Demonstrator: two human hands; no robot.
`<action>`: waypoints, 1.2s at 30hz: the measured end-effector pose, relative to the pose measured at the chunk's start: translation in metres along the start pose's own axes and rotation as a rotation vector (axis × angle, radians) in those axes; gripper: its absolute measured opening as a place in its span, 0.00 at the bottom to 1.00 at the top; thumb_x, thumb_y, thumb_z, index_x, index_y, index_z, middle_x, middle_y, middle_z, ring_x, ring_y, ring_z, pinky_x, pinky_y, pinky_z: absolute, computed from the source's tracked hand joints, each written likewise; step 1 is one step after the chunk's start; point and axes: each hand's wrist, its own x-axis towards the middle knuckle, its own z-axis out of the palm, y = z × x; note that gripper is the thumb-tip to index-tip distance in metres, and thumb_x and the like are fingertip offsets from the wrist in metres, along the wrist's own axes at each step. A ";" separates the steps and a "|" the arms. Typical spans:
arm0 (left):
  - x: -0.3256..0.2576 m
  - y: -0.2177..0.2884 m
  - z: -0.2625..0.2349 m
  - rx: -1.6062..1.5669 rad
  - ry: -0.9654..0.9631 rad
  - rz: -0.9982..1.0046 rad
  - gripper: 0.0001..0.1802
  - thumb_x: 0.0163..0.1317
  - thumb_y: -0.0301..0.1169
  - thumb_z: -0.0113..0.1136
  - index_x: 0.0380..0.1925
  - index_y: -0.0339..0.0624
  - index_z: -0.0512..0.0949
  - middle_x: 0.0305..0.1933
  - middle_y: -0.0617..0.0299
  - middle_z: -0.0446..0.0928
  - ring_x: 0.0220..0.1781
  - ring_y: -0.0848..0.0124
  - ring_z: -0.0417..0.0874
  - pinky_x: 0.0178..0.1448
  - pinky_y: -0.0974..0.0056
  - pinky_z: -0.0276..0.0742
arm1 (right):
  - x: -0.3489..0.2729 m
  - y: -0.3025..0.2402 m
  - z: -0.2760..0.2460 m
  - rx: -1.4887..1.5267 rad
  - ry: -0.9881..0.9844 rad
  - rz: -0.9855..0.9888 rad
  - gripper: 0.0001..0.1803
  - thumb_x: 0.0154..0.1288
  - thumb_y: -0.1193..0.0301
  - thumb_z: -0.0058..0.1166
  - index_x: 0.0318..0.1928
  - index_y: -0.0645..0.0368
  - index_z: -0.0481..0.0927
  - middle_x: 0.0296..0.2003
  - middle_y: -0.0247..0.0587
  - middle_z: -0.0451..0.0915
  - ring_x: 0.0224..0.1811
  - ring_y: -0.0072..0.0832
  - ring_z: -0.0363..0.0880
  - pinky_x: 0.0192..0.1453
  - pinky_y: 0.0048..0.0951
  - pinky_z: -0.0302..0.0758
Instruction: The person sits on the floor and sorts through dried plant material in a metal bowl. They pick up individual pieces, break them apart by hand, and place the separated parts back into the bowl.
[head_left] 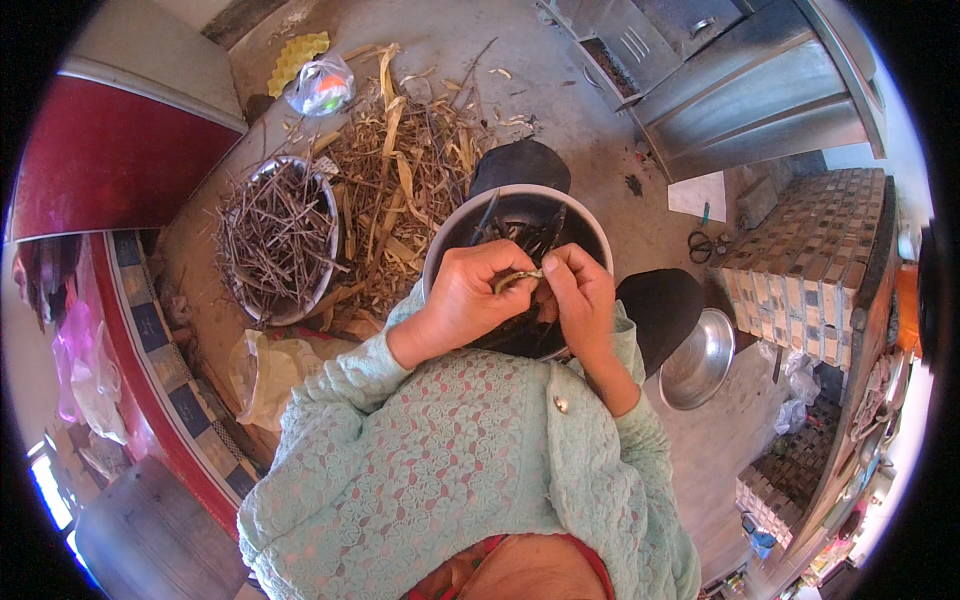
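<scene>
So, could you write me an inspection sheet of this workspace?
Surface: grey floor, strewn with dry stalks
Job's things: pale-rimmed basin holding dark, slender pieces; small greenish piece, kind unclear
Clutter: twigs heaped in another basin; plastic bag, scissors, metal bowl on the floor
Grip: left hand and right hand both pinch the greenish piece above the pale-rimmed basin
Cables: nothing seen
Surroundings: red cabinet, metal cabinet, checkered brick structure

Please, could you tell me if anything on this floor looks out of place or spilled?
Yes. Dry stalks lie scattered on the floor, outside the tub of twigs; it looks untidy, though I cannot tell whether they spilled. Scissors also lie there, to the right, an odd place for a tool.
</scene>
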 end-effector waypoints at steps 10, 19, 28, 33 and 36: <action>-0.001 0.003 -0.009 -0.427 -0.064 -0.228 0.02 0.59 0.18 0.56 0.31 0.34 0.76 0.27 0.67 0.73 0.29 0.81 0.76 0.32 0.75 0.72 | 0.013 -0.005 -0.019 0.253 -0.232 0.146 0.13 0.66 0.63 0.53 0.33 0.62 0.76 0.19 0.32 0.75 0.13 0.15 0.67 0.17 0.16 0.64; -0.002 0.002 -0.008 -0.478 -0.061 -0.237 0.02 0.61 0.19 0.54 0.33 0.33 0.75 0.30 0.67 0.73 0.30 0.80 0.76 0.34 0.75 0.73 | 0.012 -0.009 -0.012 0.040 -0.158 -0.051 0.11 0.67 0.66 0.51 0.33 0.63 0.76 0.20 0.33 0.75 0.15 0.14 0.68 0.20 0.15 0.65; -0.002 -0.001 -0.009 -0.390 -0.043 -0.174 0.05 0.64 0.24 0.55 0.31 0.32 0.75 0.29 0.66 0.73 0.28 0.81 0.74 0.31 0.76 0.71 | 0.011 -0.011 -0.015 0.124 -0.233 -0.006 0.16 0.71 0.62 0.45 0.36 0.65 0.75 0.22 0.37 0.76 0.17 0.16 0.69 0.21 0.16 0.66; -0.003 -0.003 -0.010 -0.371 -0.029 -0.156 0.05 0.64 0.25 0.55 0.32 0.32 0.75 0.29 0.66 0.73 0.28 0.81 0.74 0.31 0.76 0.71 | 0.013 -0.012 -0.017 0.157 -0.258 -0.023 0.17 0.71 0.61 0.44 0.38 0.65 0.75 0.24 0.39 0.76 0.19 0.17 0.71 0.23 0.16 0.68; -0.003 -0.004 -0.010 -0.367 -0.032 -0.133 0.05 0.64 0.25 0.54 0.32 0.32 0.75 0.29 0.66 0.73 0.28 0.81 0.74 0.31 0.75 0.71 | 0.013 -0.007 -0.016 0.093 -0.265 -0.074 0.14 0.69 0.64 0.49 0.38 0.64 0.75 0.25 0.37 0.77 0.20 0.16 0.71 0.24 0.16 0.69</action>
